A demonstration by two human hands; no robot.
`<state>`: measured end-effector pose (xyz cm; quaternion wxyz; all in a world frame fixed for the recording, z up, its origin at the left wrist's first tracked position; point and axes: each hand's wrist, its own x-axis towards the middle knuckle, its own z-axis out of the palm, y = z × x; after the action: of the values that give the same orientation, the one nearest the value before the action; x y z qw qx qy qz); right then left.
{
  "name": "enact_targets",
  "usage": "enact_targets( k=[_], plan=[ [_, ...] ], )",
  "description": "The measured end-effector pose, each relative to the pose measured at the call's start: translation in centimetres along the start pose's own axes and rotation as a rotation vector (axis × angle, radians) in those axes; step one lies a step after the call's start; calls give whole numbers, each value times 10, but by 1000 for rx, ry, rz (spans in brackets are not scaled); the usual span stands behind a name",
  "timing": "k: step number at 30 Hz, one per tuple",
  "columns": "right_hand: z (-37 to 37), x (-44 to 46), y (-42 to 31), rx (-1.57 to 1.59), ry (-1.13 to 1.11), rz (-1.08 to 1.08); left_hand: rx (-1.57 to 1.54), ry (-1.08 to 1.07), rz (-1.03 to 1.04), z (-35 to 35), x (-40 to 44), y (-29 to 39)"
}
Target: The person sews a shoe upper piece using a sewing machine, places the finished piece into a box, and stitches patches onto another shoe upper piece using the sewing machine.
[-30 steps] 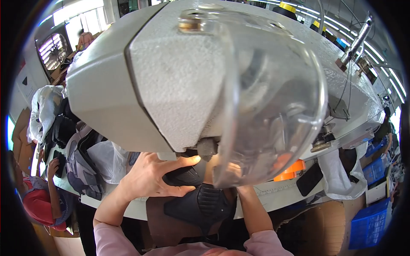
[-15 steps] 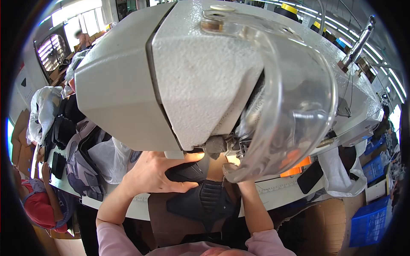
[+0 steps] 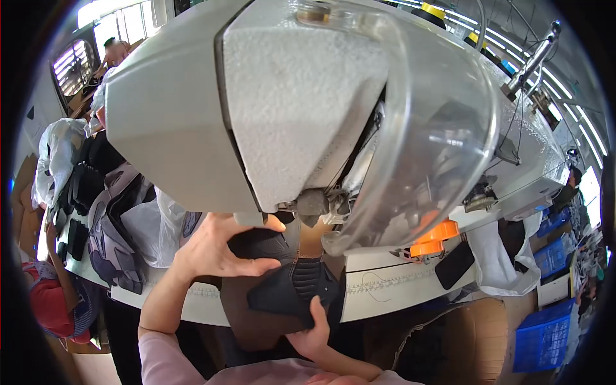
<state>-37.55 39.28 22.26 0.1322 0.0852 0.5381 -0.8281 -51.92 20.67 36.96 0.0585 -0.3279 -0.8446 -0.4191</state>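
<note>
A black shaped piece with a ribbed panel (image 3: pixel 309 277) lies beneath the head of a white sewing machine (image 3: pixel 308 102) and reaches over the table's front edge. Dark brown material (image 3: pixel 247 317) hangs under it. My left hand (image 3: pixel 221 247) rests at the piece's left side, thumb and forefinger spread wide; the machine partly hides its fingertips. Lower down, my right hand (image 3: pixel 312 330) grips the near edge of the piece, thumb on top and the other fingers underneath, out of sight. The machine's clear curved guard (image 3: pixel 443 141) blocks part of the view near the needle.
Orange plastic parts (image 3: pixel 435 237) and a dark flat object (image 3: pixel 454 264) sit to the right, near a white bag (image 3: pixel 504 260). A ruler strip (image 3: pixel 391 282) runs along the table. Grey-black pieces (image 3: pixel 115 231) lie at left, beside another person (image 3: pixel 54 298). Blue crates (image 3: pixel 544 337) stand at right.
My right hand has come from behind the guard down to the near edge of the black piece and gripped it. My left hand keeps its place by the piece. The view has shifted slightly.
</note>
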Motion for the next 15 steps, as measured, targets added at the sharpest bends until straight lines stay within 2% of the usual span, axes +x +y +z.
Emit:
enact_targets(
  k=[1, 5, 6, 8, 11, 15],
  plan=[
    [-3, -1, 11, 22, 67, 18, 9, -6, -28, -5, 4, 8],
    [-12, -12, 32, 80, 215, 98, 128, 48, 93, 0, 2, 6],
    [-2, -12, 21, -3, 201, -2, 143, 68, 121, 3, -1, 5],
    [3, -13, 9, -41, 173, -63, 156, 73, 163, 6, -1, 0],
    [7, -17, -10, -32, 135, -41, 167, -32, 133, 8, -9, -12],
    [14, -17, -22, -48, 114, -28, 190, 93, 219, 5, -1, -4]
  ],
)
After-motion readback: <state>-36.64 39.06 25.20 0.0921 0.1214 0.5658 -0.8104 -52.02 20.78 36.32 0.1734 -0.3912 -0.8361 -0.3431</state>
